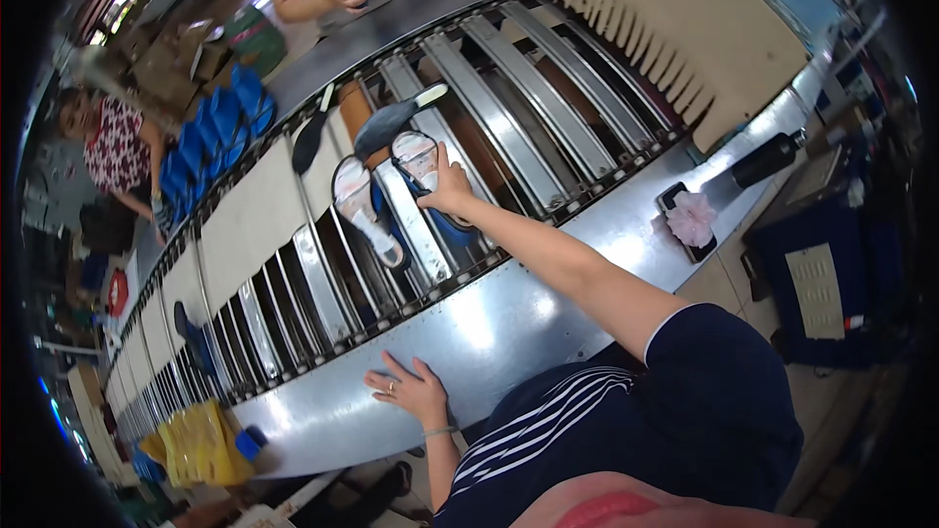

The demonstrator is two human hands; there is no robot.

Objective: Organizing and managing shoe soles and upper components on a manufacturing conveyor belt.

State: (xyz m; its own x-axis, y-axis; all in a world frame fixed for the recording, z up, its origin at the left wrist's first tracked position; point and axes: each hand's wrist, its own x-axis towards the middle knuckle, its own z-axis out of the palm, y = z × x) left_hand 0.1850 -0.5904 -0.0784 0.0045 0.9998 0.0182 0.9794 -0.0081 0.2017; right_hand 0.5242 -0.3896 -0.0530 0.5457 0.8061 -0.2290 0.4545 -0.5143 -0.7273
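Note:
My right hand [450, 188] reaches over a conveyor of metal slats [504, 68]. Its fingers grip a pale, dark-rimmed shoe sole [415, 154]. Just left of it, a similar pale shoe sole [356, 198] lies lengthwise on the slats. Something blue [454, 231] shows partly under my right hand; its kind is hidden. Beyond these lie a dark grey shoe piece [383, 127] with a pale end and a black sole piece [310, 141]. My left hand [413, 393] rests on the smooth metal border [489, 318], fingers spread, holding nothing.
Brown sheeting with a slit edge [655, 20] hangs over the conveyor's right end. A phone with a pink flower [691, 219] lies on the border. Blue shoe forms [210, 137] line the far side. One person across holds a dark item; another stands far left. Yellow bag [205, 442] at near left.

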